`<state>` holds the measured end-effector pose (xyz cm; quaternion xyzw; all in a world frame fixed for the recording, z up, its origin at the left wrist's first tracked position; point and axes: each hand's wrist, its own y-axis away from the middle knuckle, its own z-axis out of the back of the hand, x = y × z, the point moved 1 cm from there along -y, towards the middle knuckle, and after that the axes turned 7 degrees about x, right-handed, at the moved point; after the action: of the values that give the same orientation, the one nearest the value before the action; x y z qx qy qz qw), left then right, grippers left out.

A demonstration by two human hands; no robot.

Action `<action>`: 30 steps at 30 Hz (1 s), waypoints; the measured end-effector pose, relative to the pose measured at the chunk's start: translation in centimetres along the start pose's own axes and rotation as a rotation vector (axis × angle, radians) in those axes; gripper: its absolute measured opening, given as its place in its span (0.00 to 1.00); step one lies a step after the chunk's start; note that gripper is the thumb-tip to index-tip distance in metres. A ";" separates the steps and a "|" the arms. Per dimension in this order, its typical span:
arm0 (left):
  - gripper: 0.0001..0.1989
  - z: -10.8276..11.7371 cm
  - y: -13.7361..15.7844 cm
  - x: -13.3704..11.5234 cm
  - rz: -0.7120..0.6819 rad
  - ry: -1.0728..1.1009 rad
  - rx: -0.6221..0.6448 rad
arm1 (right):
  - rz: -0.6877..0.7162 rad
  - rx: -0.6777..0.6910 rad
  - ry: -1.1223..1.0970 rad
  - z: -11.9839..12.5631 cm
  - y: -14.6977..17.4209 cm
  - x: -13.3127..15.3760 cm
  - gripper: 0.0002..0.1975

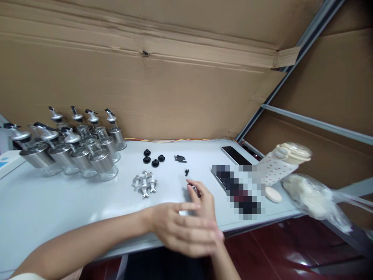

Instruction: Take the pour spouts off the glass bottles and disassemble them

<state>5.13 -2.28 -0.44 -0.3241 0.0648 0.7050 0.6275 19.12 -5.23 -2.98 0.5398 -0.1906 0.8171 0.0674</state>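
My left hand [186,229] lies across my right wrist, its fingers stretched out and apart, with nothing visible in it. My right hand [205,200] is at the table's front part, thumb and fingers curled together around something small and dark, mostly hidden. Just beyond its fingertips are several tiny black pieces [187,172]. Farther back lie short black strips [180,158]. To the left sit several round black stoppers [155,163] and, nearer, a loose cluster of silver pourer spouts [145,182].
Glass bottles with steel sleeves [101,160] crowd the table's left, several topped with pourers [72,136]. On the right are a phone [235,154], a pixelated dark device [237,190], a tilted dotted tumbler [275,167], a pale oval object [273,194] and a plastic bag [310,196]. Cardboard [175,97] walls the back.
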 end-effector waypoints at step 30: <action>0.13 -1.4 -1.0 1.8 0.119 -0.321 0.110 | 0.111 0.117 0.509 1.7 -4.8 -2.2 0.11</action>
<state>6.55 -1.24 -2.22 -0.1684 0.0214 0.7790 0.6037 22.98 -1.27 -3.25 0.3089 -0.1493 0.9386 0.0370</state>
